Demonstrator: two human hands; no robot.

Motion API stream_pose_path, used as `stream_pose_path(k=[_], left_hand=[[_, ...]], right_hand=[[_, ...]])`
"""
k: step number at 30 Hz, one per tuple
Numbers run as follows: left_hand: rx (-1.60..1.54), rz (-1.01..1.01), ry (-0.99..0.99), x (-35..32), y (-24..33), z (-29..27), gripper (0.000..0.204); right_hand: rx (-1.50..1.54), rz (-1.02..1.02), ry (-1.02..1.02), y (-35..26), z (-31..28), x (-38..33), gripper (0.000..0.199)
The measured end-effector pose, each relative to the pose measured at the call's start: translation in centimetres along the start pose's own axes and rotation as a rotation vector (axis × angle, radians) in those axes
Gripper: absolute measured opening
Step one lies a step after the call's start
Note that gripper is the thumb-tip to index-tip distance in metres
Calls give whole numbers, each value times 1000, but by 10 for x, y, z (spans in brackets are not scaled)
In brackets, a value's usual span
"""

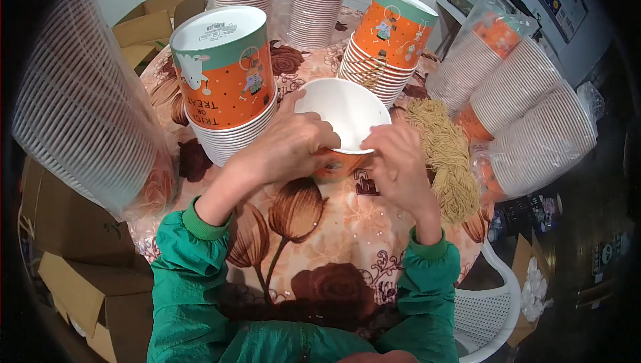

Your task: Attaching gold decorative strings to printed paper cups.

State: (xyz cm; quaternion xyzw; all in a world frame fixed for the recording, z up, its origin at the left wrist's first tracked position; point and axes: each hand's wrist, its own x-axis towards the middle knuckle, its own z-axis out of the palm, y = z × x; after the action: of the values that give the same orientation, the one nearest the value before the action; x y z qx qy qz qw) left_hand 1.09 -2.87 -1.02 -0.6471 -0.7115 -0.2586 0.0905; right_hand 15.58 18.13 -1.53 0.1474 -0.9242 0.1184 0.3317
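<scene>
A paper bucket [344, 109], white inside and orange outside, is tipped with its open mouth toward me. My left hand [294, 139] grips its left and near rim, with the fingers curled in over the edge. At the near right of the same rim, the fingertips of my right hand [397, 163] are pinched together; whatever lies between them is too small to make out. Just right of that hand lies a bundle of tan cord [444, 163]. Behind the bucket, loops of similar cord [370, 73] hang by a stack of upturned buckets [394, 36].
Another upturned bucket stack [224, 76] stands left of my hands. Plastic-wrapped bucket stacks fill the left [87, 96], back [317, 6] and right [534, 143] of the flowered tablecloth [360, 229]. Cardboard boxes [100, 289] sit at lower left, a white chair [491, 309] at lower right.
</scene>
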Motion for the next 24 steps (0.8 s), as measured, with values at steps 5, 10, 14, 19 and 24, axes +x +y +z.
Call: stream_pose_path(k=[5, 10, 14, 19, 24], left_hand=[[-52, 86, 94, 0, 7, 17, 16], [-64, 82, 91, -1, 3, 17, 16], [-56, 88, 42, -2, -1, 15, 16], [-83, 30, -21, -2, -3, 7, 13], [-101, 72, 104, -2, -7, 3, 9]], right_hand=[[-9, 33, -85, -21, 9, 1, 16], [-62, -9, -117, -8, -2, -1, 10], [-60, 0, -119, 10, -10, -6, 9], [-151, 86, -79, 30, -15, -12, 14], [-211, 161, -16, 52, -16, -23, 21]])
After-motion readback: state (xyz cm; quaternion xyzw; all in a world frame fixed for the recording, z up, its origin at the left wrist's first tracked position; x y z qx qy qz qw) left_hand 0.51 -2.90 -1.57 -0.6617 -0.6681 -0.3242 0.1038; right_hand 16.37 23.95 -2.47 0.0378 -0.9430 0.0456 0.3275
